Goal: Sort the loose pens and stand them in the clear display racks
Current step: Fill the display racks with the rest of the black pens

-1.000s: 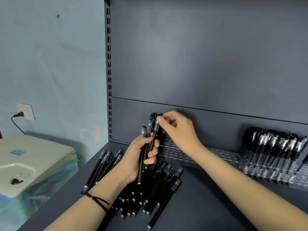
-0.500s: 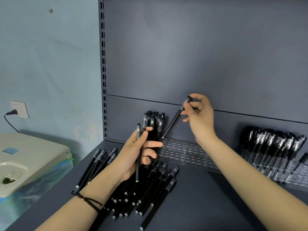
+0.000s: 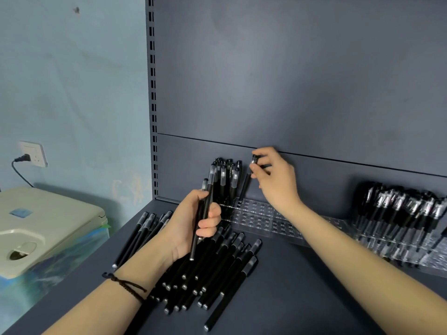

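My left hand [image 3: 191,226] grips two black pens [image 3: 202,213] upright above a pile of loose black pens [image 3: 217,269] on the dark shelf. My right hand [image 3: 275,177] pinches the cap end of one black pen [image 3: 245,187], whose tip reaches down to the clear display rack [image 3: 263,221] next to several pens standing at the rack's left end [image 3: 225,180]. Further right, a second clear rack [image 3: 401,247] holds several clipped black pens.
A few more black pens [image 3: 142,228] lie left of the pile near the shelf's left edge. A beige machine [image 3: 43,226] stands off the shelf to the left, under a wall socket [image 3: 32,153]. The grey back panel [image 3: 290,81] rises behind the racks.
My right hand drew one pen out of the bunch in my left hand, lifted it right, then brought it down and left toward the rack beside the standing pens.
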The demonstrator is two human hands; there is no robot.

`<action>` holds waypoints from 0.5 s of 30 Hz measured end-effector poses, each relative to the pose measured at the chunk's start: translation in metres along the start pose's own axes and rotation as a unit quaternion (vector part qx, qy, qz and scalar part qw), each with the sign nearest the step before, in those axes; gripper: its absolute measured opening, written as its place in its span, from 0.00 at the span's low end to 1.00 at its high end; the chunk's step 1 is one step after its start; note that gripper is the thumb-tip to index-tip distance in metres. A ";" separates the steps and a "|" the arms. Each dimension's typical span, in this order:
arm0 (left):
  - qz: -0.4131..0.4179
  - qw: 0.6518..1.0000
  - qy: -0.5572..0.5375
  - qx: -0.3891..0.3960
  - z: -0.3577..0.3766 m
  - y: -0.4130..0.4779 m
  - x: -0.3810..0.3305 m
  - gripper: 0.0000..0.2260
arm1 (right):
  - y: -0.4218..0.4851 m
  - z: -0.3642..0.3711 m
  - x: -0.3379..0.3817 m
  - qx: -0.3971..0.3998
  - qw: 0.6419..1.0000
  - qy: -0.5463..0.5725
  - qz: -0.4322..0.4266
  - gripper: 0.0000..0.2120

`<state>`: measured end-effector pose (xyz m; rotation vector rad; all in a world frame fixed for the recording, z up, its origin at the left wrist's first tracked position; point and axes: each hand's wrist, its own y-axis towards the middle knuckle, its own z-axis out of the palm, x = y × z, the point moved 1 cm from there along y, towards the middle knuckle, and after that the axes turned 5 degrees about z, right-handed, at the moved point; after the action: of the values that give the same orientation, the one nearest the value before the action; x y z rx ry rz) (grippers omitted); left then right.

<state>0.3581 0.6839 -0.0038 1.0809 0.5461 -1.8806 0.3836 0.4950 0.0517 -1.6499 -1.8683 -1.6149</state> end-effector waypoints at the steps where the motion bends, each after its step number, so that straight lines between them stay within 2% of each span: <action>1: -0.002 1.000 0.005 0.001 -0.001 0.000 0.000 0.15 | -0.002 0.003 -0.003 0.029 0.999 -0.026 -0.004 0.11; 3: 0.002 0.999 0.034 -0.009 -0.001 0.000 0.000 0.16 | -0.007 0.007 -0.006 0.071 0.995 -0.076 -0.012 0.14; 6: 0.031 0.998 0.044 -0.028 0.000 0.002 0.000 0.14 | -0.011 0.002 0.003 0.040 0.994 -0.105 -0.006 0.17; 8: 0.061 0.997 0.019 -0.031 0.000 0.001 0.000 0.08 | -0.016 -0.001 0.014 0.027 0.997 -0.069 -0.016 0.15; 10: 0.079 0.996 0.025 -0.017 0.001 0.000 0.001 0.04 | -0.021 -0.001 0.023 0.075 0.997 -0.027 -0.019 0.12; 13: 0.099 0.994 0.038 0.003 0.005 -0.002 0.003 0.12 | -0.025 0.001 0.030 0.175 0.981 0.062 0.051 0.08; 15: 0.100 0.994 0.041 0.011 0.007 -0.002 0.004 0.15 | -0.027 0.000 0.031 0.189 0.968 0.134 0.099 0.09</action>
<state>0.3518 0.6781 -0.0031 1.1860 0.4464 -1.6787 0.3507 0.5195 0.0581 -1.3347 -1.6850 -1.2371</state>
